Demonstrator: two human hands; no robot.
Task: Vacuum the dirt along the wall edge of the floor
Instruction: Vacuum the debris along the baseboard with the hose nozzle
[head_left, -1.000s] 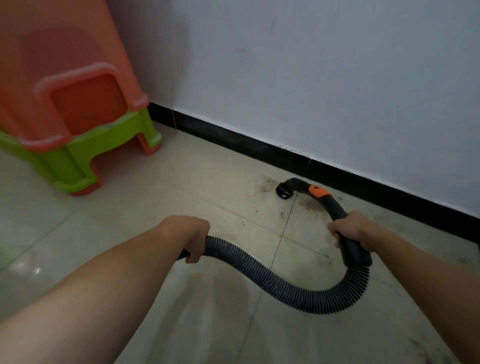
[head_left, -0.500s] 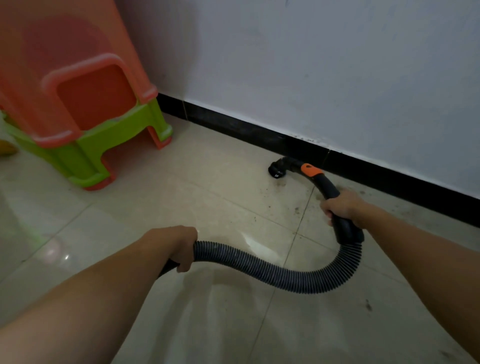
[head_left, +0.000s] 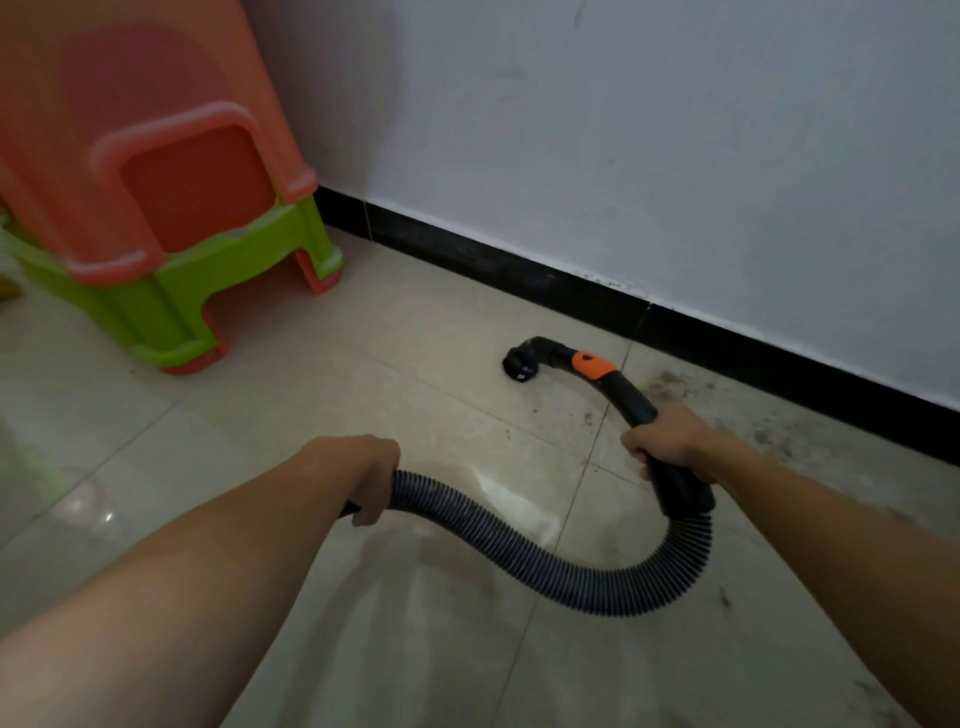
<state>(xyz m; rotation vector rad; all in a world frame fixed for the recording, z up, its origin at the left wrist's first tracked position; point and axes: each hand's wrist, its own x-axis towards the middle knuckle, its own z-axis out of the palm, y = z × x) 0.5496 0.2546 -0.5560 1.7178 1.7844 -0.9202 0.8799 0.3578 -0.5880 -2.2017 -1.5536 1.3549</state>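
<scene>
Left hand (head_left: 363, 478) grips ribbed hose (head_left: 519, 551); right hand (head_left: 670, 441) grips black handle (head_left: 628, 400). Nozzle (head_left: 522, 364) at floor (head_left: 415, 374), near skirting (head_left: 519, 270) (dirt patch (head_left: 670, 384) beside handle). 2 stacked stools (head_left: 156, 208) behind.

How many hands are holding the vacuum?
2. The left hand grips the ribbed hose; the right hand grips the black handle nearer the wall.

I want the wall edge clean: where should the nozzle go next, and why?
Probably swing the nozzle right, toward the baseboard. It is over fairly clean tile, while dark dirt lies near the baseboard to its right. The right hand grips the handle and the left hand the hose.
</scene>
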